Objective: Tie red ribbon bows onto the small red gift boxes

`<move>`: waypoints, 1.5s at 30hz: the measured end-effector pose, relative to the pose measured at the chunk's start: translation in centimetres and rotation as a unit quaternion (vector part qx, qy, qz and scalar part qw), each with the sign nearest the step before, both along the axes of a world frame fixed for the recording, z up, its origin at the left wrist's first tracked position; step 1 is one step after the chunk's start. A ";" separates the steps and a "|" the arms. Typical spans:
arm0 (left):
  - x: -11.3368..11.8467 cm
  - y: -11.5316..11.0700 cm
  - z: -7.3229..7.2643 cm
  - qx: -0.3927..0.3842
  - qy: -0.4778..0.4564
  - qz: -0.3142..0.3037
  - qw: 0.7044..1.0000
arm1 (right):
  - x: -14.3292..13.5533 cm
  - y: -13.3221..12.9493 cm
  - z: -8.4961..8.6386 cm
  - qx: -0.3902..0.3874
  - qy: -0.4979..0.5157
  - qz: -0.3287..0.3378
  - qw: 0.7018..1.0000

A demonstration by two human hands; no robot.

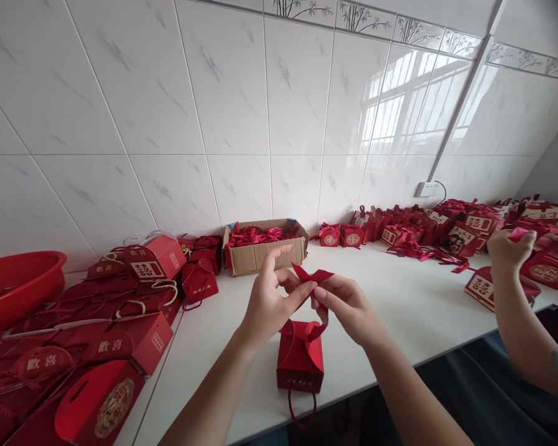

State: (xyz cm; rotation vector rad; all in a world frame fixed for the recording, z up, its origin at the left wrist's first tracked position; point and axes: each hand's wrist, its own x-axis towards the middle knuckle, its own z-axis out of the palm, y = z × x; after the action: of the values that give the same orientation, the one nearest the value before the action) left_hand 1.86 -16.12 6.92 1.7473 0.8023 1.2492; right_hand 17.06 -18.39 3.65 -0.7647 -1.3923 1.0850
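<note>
A small red gift box [300,365] stands near the front edge of the white table, its cord handle hanging over that edge. Above it, a dark red ribbon [323,276] rises from the top of the box in folds. My left hand [274,294] pinches the ribbon between thumb and a bent finger, with the index finger raised. Meeting it from the right, my right hand [346,303] also pinches the ribbon with thumb and fingertips. Part of the ribbon is hidden behind my fingers.
Many red gift boxes [116,341] are heaped at left beside a red plastic basin [23,285]. A cardboard box [265,257] of red ribbons stands by the tiled wall. More red boxes [460,235] line the right. There a co-worker's hands [511,248] hold pink-red ribbon.
</note>
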 end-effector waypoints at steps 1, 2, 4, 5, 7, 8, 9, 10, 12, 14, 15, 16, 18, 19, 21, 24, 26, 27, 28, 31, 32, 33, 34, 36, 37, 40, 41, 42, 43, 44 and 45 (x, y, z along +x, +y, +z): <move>-0.1 0.1 -0.1 -0.007 0.008 -0.008 1.000 | -0.1 0.1 -0.1 -0.008 0.010 -0.003 1.000; -0.2 0.1 -0.2 -0.019 0.015 -0.026 0.999 | -0.2 0.1 -0.2 -0.016 0.020 -0.005 1.000; -0.5 0.4 -0.5 -0.067 0.014 -0.087 0.994 | -0.1 0.3 -0.3 -0.031 0.032 -0.005 0.999; -0.6 0.6 -0.7 -0.099 0.005 -0.115 0.988 | 0.0 0.4 -0.3 -0.032 0.032 -0.006 0.999; -0.9 1.1 -1.3 -0.163 -0.030 -0.144 0.976 | 0.5 0.4 -0.3 -0.003 -0.009 -0.007 1.000; -1.0 1.3 -1.6 -0.191 -0.053 -0.144 0.970 | 0.8 0.3 -0.2 0.032 -0.054 -0.009 0.998; -1.1 1.6 -1.9 -0.212 -0.077 -0.137 0.965 | 1.1 0.2 -0.2 0.077 -0.110 -0.013 0.991; -1.2 1.8 -2.2 -0.229 -0.096 -0.132 0.960 | 1.4 0.2 -0.2 0.126 -0.169 -0.017 0.977; -1.4 2.2 -2.4 -0.256 -0.115 -0.131 0.951 | 1.9 0.0 -0.2 0.206 -0.266 -0.028 0.941; -1.5 2.3 -2.5 -0.273 -0.112 -0.137 0.946 | 2.3 -0.1 -0.3 0.249 -0.319 -0.046 0.913; -1.6 2.3 -2.4 -0.280 -0.106 -0.144 0.943 | 2.4 -0.1 -0.4 0.260 -0.336 -0.057 0.903; -1.6 2.2 -2.4 -0.286 -0.102 -0.153 0.940 | 2.4 -0.1 -0.5 0.268 -0.349 -0.069 0.895; -1.6 2.0 -2.3 -0.287 -0.097 -0.169 0.938 | 2.3 0.1 -0.7 0.274 -0.353 -0.088 0.890; -1.5 1.9 -2.3 -0.276 -0.094 -0.169 0.942 | 2.1 0.2 -0.8 0.272 -0.341 -0.095 0.895; -1.3 1.6 -2.4 -0.220 -0.074 -0.136 0.963 | 1.9 0.5 -1.0 0.258 -0.285 -0.119 0.915; -1.4 1.6 -3.0 -0.064 -0.003 -0.004 0.998 | 2.1 0.9 -1.9 0.184 -0.139 -0.200 0.952; -2.5 2.0 -3.9 0.025 0.029 0.096 0.995 | 3.3 0.7 -3.4 0.103 -0.039 -0.258 0.960; -3.4 2.3 -4.6 0.049 0.032 0.138 0.989 | 4.3 0.3 -4.6 0.062 -0.003 -0.285 0.956; -4.7 2.7 -5.4 0.061 0.027 0.177 0.982 | 5.6 -0.2 -6.0 0.021 0.014 -0.311 0.950; -9.8 3.9 -8.8 0.041 0.040 0.275 0.960 | 10.2 -2.7 -11.5 -0.085 -0.012 -0.428 0.900; -11.5 4.3 -10.1 0.029 0.082 0.294 0.952 | 11.6 -3.6 -13.4 -0.128 -0.046 -0.448 0.883; -12.9 4.6 -11.3 0.015 0.139 0.291 0.946 | 12.7 -4.4 -15.1 -0.167 -0.076 -0.458 0.870; -14.0 4.8 -12.4 0.002 0.202 0.262 0.944 | 13.5 -5.0 -16.5 -0.198 -0.111 -0.456 0.861; -14.6 4.8 -14.0 0.029 0.280 0.224 0.933 | 14.0 -5.4 -18.0 -0.177 -0.188 -0.448 0.856; -14.2 4.7 -14.4 0.054 0.293 0.212 0.931 | 13.6 -5.2 -18.1 -0.148 -0.226 -0.459 0.846; -10.9 3.9 -14.4 0.080 0.269 0.179 0.943 | 10.9 -3.7 -16.2 -0.041 -0.283 -0.472 0.834; -9.5 3.6 -14.2 0.058 0.258 0.152 0.952 | 9.7 -3.1 -15.3 -0.016 -0.284 -0.431 0.856; -8.1 3.3 -14.0 0.030 0.248 0.120 0.961 | 8.4 -2.5 -14.4 -0.007 -0.285 -0.375 0.882; -6.8 3.0 -13.8 0.004 0.241 0.085 0.967 | 7.2 -2.0 -13.6 -0.012 -0.284 -0.311 0.907; -5.7 2.8 -13.8 -0.021 0.234 0.053 0.970 | 6.0 -1.5 -13.0 -0.028 -0.279 -0.248 0.927; -4.9 2.6 -13.8 -0.046 0.228 0.028 0.972 | 5.0 -1.1 -12.6 -0.056 -0.271 -0.188 0.942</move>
State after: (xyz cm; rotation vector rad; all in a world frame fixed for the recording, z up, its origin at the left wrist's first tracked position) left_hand -2.99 -13.52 -6.86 1.9740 1.1595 0.8328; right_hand 22.09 -19.48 -8.99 -1.4275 -1.5532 0.6776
